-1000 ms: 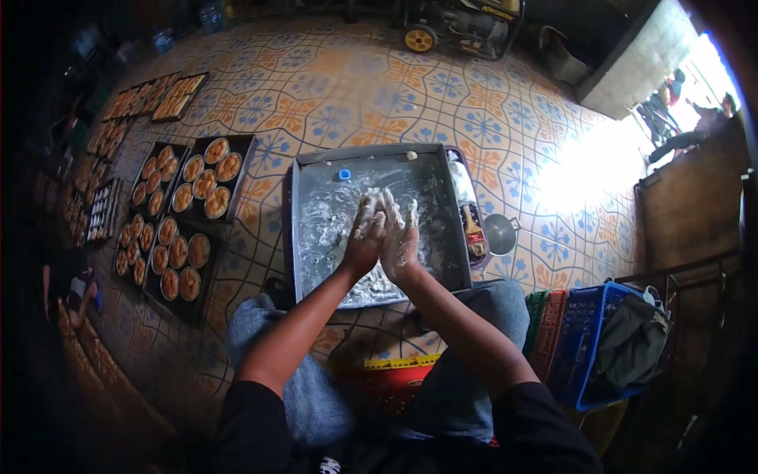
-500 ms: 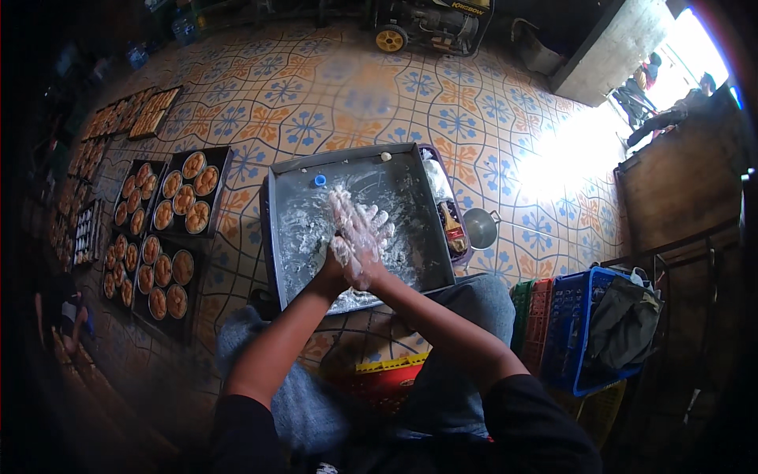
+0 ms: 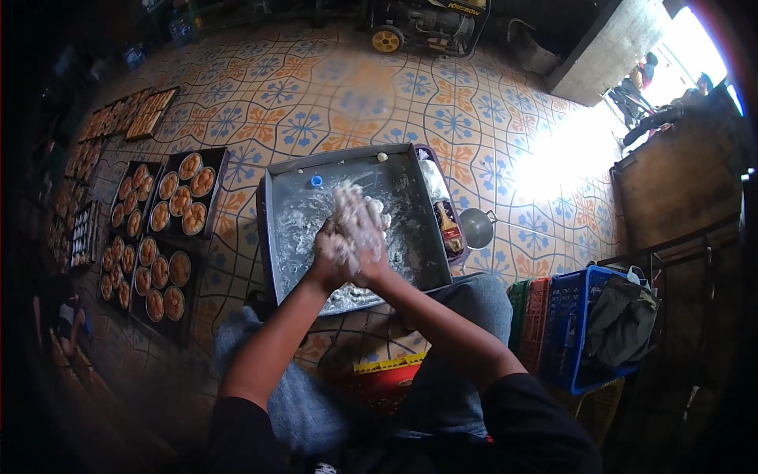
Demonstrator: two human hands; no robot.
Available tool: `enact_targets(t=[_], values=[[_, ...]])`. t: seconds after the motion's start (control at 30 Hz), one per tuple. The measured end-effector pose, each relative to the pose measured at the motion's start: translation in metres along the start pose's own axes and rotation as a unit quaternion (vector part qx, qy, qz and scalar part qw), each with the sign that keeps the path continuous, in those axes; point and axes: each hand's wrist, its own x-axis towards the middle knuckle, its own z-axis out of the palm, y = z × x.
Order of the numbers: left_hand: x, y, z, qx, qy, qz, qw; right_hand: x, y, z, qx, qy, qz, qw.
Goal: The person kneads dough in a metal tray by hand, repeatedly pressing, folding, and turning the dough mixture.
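Note:
Over a large square metal tray (image 3: 392,186) dusted with white flour, my two hands are pressed together, palm against palm. Flour or sticky dough coats both of them. My left hand (image 3: 328,246) is partly covered by the right, and its fingers are smeared by motion. My right hand (image 3: 365,243) has its fingers stretched out, somewhat blurred. Whether anything lies between the palms cannot be seen. At the tray's far side lie a blue cap (image 3: 317,181) and a small whitish lump (image 3: 382,157).
Right of the tray, a purple container (image 3: 463,251) holds a brush (image 3: 448,225), beside a metal pot (image 3: 478,230). Dark trays (image 3: 219,162) with round tins of baked goods stand left. Stacked crates (image 3: 565,324) are at my right, a red crate (image 3: 387,379) between my legs, a generator (image 3: 434,28) far off.
My hands have rubbed against each other, the left sliding back a little along the right. The tray and the things around it stay in place, with a slight shift of the view.

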Motion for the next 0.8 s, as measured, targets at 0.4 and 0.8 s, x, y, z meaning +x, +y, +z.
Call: enact_targets(t=[0.4,0.8], values=[[0.011,0.064,0.012,0.096,0.062,-0.339,0.934,-0.011,-0.019,0.008,0.041,-0.098,-0.058,0.993],[-0.026,0.03,-0.029,0.468,-0.058,-0.165,0.866,-0.002,0.001,0.008,0.083,-0.058,-0.066,0.993]])
